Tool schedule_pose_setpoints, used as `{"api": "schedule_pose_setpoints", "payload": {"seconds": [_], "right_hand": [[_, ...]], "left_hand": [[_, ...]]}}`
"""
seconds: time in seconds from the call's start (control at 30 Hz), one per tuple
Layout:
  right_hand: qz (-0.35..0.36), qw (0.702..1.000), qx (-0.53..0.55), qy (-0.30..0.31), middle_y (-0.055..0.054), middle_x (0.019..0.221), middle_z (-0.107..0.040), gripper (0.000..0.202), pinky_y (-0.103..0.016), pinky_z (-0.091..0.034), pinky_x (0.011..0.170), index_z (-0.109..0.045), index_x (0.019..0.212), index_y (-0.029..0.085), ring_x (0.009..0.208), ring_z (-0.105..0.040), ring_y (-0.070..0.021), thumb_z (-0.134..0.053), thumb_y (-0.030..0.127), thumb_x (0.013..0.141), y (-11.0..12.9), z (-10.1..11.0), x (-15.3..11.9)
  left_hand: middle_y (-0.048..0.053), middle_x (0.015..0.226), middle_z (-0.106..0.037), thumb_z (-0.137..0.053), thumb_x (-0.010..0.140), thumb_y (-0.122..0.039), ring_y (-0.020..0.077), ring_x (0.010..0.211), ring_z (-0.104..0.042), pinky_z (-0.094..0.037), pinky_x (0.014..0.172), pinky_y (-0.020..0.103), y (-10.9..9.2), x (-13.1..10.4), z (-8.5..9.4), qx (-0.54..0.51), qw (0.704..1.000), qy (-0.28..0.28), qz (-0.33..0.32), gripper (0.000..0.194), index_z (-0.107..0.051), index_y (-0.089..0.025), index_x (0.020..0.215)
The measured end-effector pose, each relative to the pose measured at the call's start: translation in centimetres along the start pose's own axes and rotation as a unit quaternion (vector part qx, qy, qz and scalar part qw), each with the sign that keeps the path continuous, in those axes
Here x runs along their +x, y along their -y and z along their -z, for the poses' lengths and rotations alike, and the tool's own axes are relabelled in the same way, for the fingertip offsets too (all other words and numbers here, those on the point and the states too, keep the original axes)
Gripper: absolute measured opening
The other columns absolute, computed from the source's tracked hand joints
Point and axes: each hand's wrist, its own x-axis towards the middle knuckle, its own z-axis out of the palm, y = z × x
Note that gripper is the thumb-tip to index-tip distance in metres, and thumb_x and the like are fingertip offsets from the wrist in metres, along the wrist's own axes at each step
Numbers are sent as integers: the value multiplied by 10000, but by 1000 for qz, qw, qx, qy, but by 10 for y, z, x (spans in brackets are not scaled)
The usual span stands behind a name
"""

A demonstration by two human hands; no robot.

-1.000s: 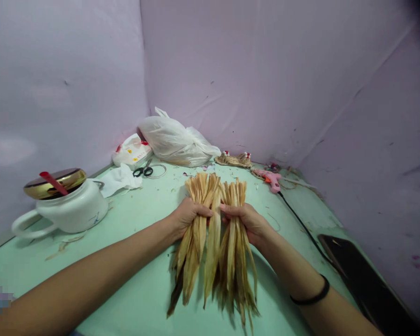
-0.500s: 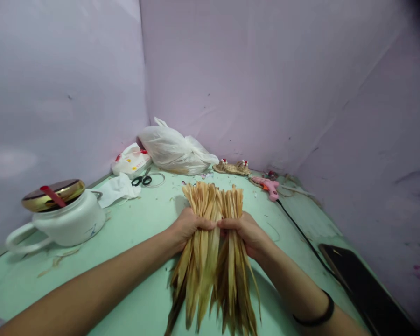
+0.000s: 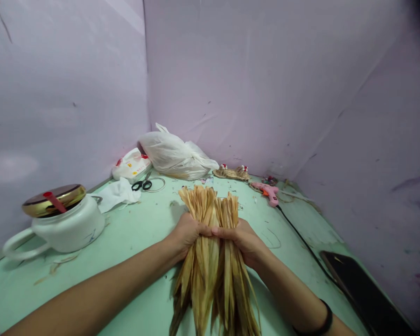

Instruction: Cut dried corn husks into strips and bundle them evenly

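Two bundles of dried, straw-coloured husk strips hang side by side in front of me, their cut ends up and their darker tips fanning down. My left hand (image 3: 192, 232) is closed round the left bundle of dried husks (image 3: 202, 270), thumb across its front. Round the right bundle of dried husks (image 3: 230, 280) my right hand (image 3: 244, 239) is closed in the same way. The two thumbs meet in the middle, and the bundles touch near their tops. Most of my fingers are hidden behind the strips.
On the green table (image 3: 143, 275) stand a white mug (image 3: 68, 229) with a gold lid (image 3: 70, 193), a tissue pack (image 3: 133, 164), black scissors (image 3: 142, 185) and a white plastic bag (image 3: 178, 154). Right lie a braided piece (image 3: 231, 173), a pink glue gun (image 3: 270, 192) with its cord (image 3: 303, 238), and a phone (image 3: 360, 289).
The right bundle has come slightly left, closer against the left one, and my thumbs now touch or overlap. The whole view has shifted slightly.
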Motion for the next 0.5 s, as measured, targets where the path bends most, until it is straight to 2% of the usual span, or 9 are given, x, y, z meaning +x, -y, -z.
{"api": "schedule_pose_setpoints", "payload": {"seconds": [0.1,0.17,0.4,0.5], "right_hand": [[-10,999,-29,-26,15,521,-587,270,-265,-429,485,-599,672,131,448,-504,-117,-739,160,442,-1,0,2],[-10,999,-37,-37,20,498,-578,248,-259,-413,459,-593,656,135,423,-481,-110,-727,152,448,-1,0,2],[21,997,-55,-47,-27,666,-685,294,-301,-492,594,-650,743,134,630,-625,-206,-675,110,451,-3,-8,1],[18,997,-53,-50,-27,663,-686,283,-308,-496,600,-657,739,132,627,-627,-208,-649,110,456,-4,-10,0]], "left_hand": [[90,739,-691,-595,429,14,262,677,-646,-533,653,408,0,0,1,12,1000,-13,13,428,-629,-91,842],[84,734,-689,-594,436,9,255,671,-645,-532,647,399,1,1,3,23,999,-16,15,416,-631,-95,837],[59,686,-676,-575,410,17,227,643,-630,-524,624,358,2,1,-2,42,998,-43,3,363,-629,-99,750],[62,696,-682,-571,403,24,235,649,-636,-525,635,371,4,2,-4,24,999,-24,18,392,-635,-98,770]]}}
